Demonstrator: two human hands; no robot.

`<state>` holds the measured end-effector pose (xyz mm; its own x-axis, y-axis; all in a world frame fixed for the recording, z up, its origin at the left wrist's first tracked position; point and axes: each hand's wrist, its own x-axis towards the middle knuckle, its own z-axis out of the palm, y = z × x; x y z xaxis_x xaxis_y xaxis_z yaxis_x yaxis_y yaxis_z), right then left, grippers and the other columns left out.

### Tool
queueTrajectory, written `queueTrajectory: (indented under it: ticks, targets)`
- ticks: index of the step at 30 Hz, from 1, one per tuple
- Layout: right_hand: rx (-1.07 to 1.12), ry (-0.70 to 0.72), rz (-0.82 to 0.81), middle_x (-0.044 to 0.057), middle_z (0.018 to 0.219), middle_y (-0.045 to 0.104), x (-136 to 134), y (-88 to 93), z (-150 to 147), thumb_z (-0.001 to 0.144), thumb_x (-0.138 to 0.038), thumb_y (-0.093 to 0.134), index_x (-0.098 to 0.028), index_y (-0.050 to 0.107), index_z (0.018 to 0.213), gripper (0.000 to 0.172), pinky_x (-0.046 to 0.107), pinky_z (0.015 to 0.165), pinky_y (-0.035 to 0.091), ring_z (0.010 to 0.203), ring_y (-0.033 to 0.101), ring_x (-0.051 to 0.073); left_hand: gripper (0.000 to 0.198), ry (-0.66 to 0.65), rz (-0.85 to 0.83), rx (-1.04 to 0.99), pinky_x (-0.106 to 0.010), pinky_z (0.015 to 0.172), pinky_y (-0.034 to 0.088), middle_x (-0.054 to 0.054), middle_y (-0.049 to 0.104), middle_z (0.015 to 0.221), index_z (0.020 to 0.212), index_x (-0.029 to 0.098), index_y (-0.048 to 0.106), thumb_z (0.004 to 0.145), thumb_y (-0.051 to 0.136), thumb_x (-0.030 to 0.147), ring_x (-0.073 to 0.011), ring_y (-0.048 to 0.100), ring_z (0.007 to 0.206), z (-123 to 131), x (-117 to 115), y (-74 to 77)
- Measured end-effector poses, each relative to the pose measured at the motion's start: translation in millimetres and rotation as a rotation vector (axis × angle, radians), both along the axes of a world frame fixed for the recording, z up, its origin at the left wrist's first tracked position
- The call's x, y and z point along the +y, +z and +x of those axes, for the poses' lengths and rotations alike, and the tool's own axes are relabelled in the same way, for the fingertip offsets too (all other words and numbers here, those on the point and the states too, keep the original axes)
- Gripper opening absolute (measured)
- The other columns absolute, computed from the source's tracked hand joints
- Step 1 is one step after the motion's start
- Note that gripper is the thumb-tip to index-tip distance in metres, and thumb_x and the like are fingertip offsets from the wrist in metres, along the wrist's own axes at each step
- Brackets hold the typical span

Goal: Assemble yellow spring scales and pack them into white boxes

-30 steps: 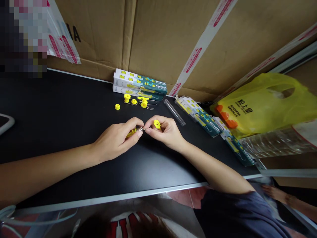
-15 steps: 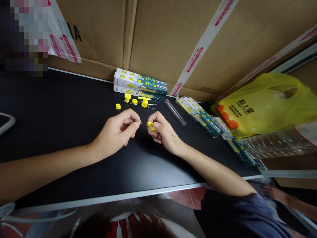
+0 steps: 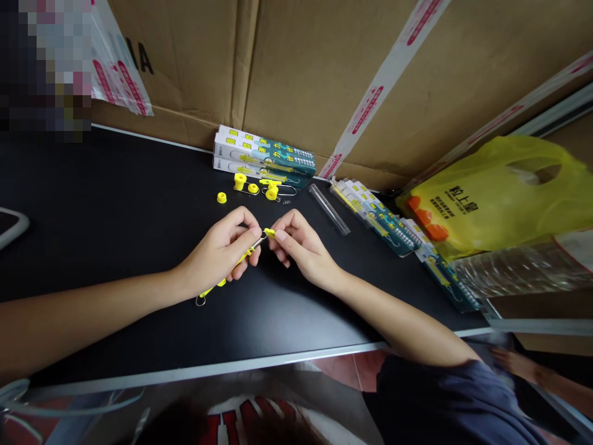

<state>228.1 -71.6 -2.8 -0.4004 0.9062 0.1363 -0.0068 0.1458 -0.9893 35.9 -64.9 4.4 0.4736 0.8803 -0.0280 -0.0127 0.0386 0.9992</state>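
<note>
My left hand (image 3: pixel 222 250) is closed on a thin yellow tool with a metal wire loop (image 3: pixel 217 285); its tail sticks out below my palm, its tip points right. My right hand (image 3: pixel 299 244) pinches a small yellow part (image 3: pixel 269 233) against that tip. Both hands hover just above the black table (image 3: pixel 115 204). Several loose yellow caps (image 3: pixel 252 187) and a wire clip lie beyond my fingers, in front of a stack of printed boxes (image 3: pixel 264 162).
A clear plastic tube (image 3: pixel 329 209) lies right of the caps. More printed packets (image 3: pixel 393 232) fan out to the right, beside a yellow plastic bag (image 3: pixel 500 191) and clear wrapping. Cardboard boxes (image 3: pixel 301 68) wall off the back. A white object (image 3: pixel 12 225) pokes in at the left edge.
My hands parted half a second ago, then came together again. The yellow tool now shows long below my left palm, and my right fingers hold the yellow part at its tip.
</note>
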Motion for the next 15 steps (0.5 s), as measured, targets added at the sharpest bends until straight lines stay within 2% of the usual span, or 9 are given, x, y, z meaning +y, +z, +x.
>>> queueTrajectory:
  ticks: [7,15]
  targets:
    - [0.011,-0.011,-0.014,-0.004,0.08,0.062,-0.2,1.1,-0.4,0.095,-0.044,0.061,-0.022,0.044,0.09,0.028,0.015,0.044,0.041,0.055,0.052,0.005,0.015,0.036,-0.022,-0.035,-0.012,0.029,0.033,0.009,0.053,0.058,0.089,0.022,0.044,0.097,0.051,0.032,-0.0044,0.043,0.033,1.5,2.2,-0.2]
    - [-0.006,-0.026,-0.004,-0.003,0.079,0.063,-1.0,4.2,-2.3,0.092,-0.044,0.065,-0.02,0.047,0.087,0.03,0.015,0.04,0.04,0.051,0.05,0.004,0.014,0.028,-0.016,-0.019,-0.011,0.028,0.031,0.009,0.053,0.056,0.087,0.022,0.044,0.097,0.051,0.029,-0.0042,0.042,0.031,1.8,2.7,-0.7]
